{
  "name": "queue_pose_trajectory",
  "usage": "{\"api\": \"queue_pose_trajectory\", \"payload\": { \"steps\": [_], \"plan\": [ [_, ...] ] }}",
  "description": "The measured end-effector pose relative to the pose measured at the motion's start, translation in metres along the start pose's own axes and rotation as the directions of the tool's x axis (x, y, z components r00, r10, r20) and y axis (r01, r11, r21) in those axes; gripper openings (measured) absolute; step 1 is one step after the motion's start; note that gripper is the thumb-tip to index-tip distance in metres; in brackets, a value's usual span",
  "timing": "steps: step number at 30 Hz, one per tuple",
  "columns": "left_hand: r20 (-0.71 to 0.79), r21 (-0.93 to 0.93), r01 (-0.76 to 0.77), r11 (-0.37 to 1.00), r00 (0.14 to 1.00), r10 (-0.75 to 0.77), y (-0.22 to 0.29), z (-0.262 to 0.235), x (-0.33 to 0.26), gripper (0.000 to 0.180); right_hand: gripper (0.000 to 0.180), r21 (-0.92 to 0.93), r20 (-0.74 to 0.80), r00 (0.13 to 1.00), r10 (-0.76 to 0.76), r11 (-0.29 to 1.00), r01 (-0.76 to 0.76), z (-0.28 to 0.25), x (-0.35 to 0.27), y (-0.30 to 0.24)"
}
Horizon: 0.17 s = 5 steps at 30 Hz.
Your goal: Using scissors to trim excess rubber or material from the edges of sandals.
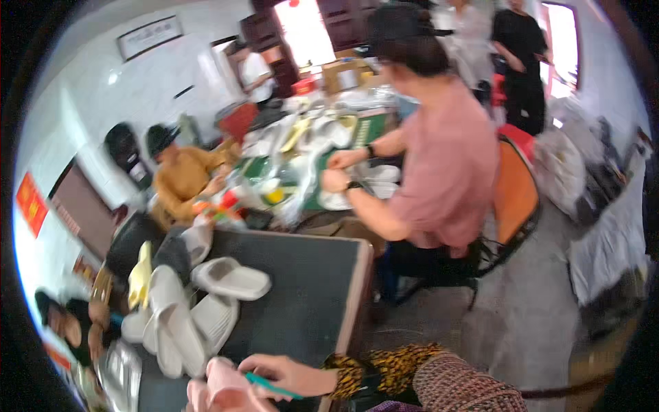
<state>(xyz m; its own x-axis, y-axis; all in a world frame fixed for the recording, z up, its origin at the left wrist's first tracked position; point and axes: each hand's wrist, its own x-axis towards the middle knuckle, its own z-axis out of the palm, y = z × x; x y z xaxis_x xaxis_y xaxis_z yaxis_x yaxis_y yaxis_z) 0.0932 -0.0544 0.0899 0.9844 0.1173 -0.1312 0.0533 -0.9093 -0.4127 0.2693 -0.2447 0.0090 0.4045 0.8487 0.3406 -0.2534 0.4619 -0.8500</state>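
My right hand [295, 376] comes in from the lower right in a patterned sleeve. Its fingers are closed round a slim teal tool [271, 386] whose exact kind is blurred. Just left of it, at the picture's lower edge, is a pink slipper [226, 381], touching or very close to the fingers. A second pink piece shows beside it, partly cut off. My left hand is out of the picture. Several pale grey slippers [182, 333] lie in a loose pile on the dark tabletop [302, 281] beyond, with a yellow slipper [141, 275] at their far left.
A person in a pink shirt [446, 158] sits at a farther table heaped with slippers [329, 134]. Another in a mustard top [182, 182] sits left of it. A person [68, 323] is at the near left. An orange chair [515, 192] and bulky bags [563, 161] stand right.
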Motion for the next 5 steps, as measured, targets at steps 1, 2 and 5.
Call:
{"api": "queue_pose_trajectory", "payload": {
  "steps": [1,2,5],
  "plan": [
    [-0.145,0.059,-0.056,0.997,0.987,0.064,0.001,-0.001,-0.006,0.036,0.029,0.055,0.031,1.0,-0.004,0.998,0.003,0.005,-0.002,-0.01],
    [-0.169,0.067,-0.079,0.995,0.981,0.089,-0.002,0.014,-0.005,0.036,0.042,-0.129,0.05,0.997,0.058,0.99,-0.052,0.001,-0.001,-0.002],
    [-0.077,0.06,-0.101,0.993,0.992,0.105,-0.014,0.026,0.006,0.042,0.039,0.036,0.069,0.998,0.005,0.999,-0.008,0.005,-0.014,0.003]
  ]
}}
